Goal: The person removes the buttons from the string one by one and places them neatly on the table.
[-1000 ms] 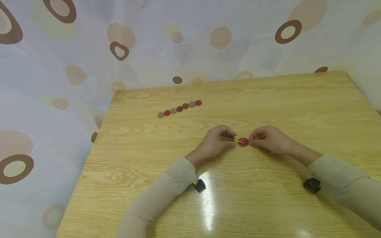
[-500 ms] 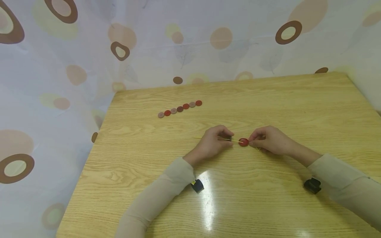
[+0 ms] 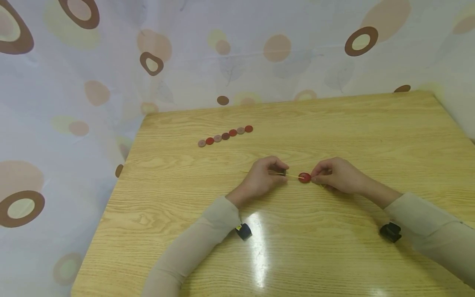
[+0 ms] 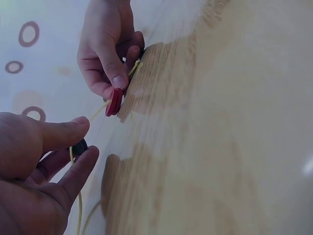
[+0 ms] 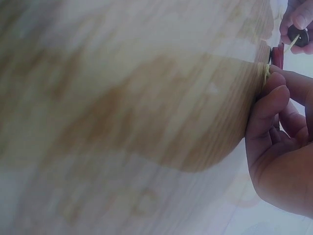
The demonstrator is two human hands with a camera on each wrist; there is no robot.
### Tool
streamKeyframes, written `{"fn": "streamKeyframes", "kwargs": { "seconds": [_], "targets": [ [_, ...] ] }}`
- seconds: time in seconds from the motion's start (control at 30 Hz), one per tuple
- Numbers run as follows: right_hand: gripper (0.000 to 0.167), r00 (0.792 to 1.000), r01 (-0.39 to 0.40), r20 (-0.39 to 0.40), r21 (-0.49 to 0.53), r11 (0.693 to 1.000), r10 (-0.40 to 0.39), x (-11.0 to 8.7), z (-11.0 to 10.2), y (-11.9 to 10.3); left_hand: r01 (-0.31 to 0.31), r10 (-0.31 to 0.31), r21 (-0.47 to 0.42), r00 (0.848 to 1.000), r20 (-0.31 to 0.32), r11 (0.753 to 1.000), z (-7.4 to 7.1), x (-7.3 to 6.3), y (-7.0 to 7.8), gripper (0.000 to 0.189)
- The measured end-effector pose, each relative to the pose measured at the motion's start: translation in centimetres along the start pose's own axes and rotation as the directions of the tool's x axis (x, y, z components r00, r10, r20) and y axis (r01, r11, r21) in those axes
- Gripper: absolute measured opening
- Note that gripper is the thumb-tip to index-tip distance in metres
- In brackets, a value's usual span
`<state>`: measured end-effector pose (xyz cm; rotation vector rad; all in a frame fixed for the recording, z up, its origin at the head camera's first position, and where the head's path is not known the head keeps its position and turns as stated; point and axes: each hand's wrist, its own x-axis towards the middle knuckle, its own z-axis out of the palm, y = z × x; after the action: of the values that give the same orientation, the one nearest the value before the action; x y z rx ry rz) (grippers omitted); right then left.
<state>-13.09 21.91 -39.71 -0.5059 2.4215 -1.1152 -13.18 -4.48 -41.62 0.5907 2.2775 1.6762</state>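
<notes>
Head view has my left hand (image 3: 261, 177) and my right hand (image 3: 338, 177) over the wooden surface (image 3: 334, 123), about halfway between its left and right edges. My left thumb and fingers are bent close together, with a dark button (image 5: 302, 35) pinched between them. My right hand is nearly closed too, its fingertips nipping the edge of a red button (image 3: 306, 180); I can't tell if they pinch the yellow string (image 4: 79, 210) as well. The red button sits in the gap between my hands, right by my right fingertips. The string runs from it to the dark button and on past my left hand. I think I hold it at both sides so the string is pulled straight. Toward the far left corner, a row of buttons (image 3: 225, 136) lies in a slanting line, side by side, maybe so each one is easy to see.
</notes>
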Motion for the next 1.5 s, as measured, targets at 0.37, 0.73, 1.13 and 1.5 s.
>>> {"fn": "streamKeyframes", "kwargs": {
  "seconds": [0.37,0.73,1.13,1.5],
  "targets": [
    [0.014,1.000,-0.001,-0.008,-0.006,1.000,0.001,0.1,0.0,0.2,0.031,-0.031,0.025,1.000,-0.002,0.999,-0.6,-0.3,0.0,0.024],
    [0.014,1.000,0.006,-0.003,0.001,1.000,-0.006,0.0,0.0,0.0,0.028,-0.027,0.029,1.000,-0.014,0.999,-1.3,-0.7,0.1,0.024],
    [0.015,1.000,0.010,0.001,0.013,1.000,-0.010,-0.1,0.0,0.1,0.019,-0.018,0.041,0.999,-0.038,0.999,-1.7,-1.2,-0.1,0.023],
    [0.014,1.000,0.006,-0.009,0.010,1.000,-0.006,0.0,0.1,0.1,0.015,-0.012,0.062,0.999,-0.052,0.998,-2.3,-1.5,-0.3,0.023]
  ]
}}
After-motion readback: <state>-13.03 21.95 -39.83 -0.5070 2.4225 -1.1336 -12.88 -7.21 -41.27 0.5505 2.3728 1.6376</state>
